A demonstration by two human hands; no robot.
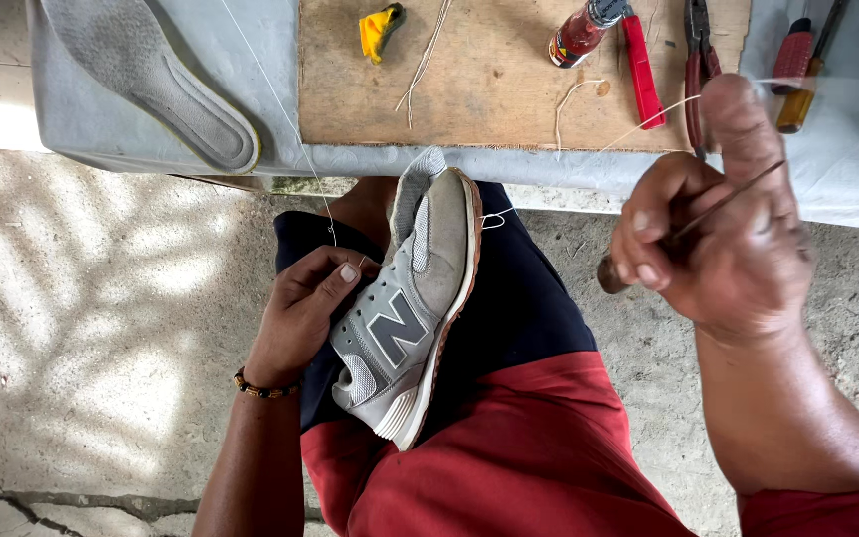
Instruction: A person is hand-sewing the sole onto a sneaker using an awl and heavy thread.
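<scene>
In the head view, a grey sneaker [412, 298] lies on the person's lap, on its side, with the toe pointing toward the tabletop [827, 169] and the brown sole edge facing right. The left hand [302, 313] is closed on the upper of the sneaker near the laces and presses it against the thigh; a beaded bracelet [262, 388] sits on that wrist. The right hand [723, 239] is raised well apart from the shoe and is closed around a stitching awl [693, 227] with a thin metal shaft and a dark handle. A white thread [648, 121] runs from this hand toward the sole edge, where a small loop [494, 219] shows. A second thread line goes up from the left hand over the tabletop.

To do this stitch well, I think the thread should be drawn straight and steady until the loop closes flat against the sole, while the left hand holds the shoe firm so the seam does not twist.

On the tabletop there are a grey insole [151, 80], a wooden board [489, 70], a yellow piece [380, 30], a small red bottle [581, 32], red-handled pliers [696, 70] and a screwdriver [805, 75].
</scene>
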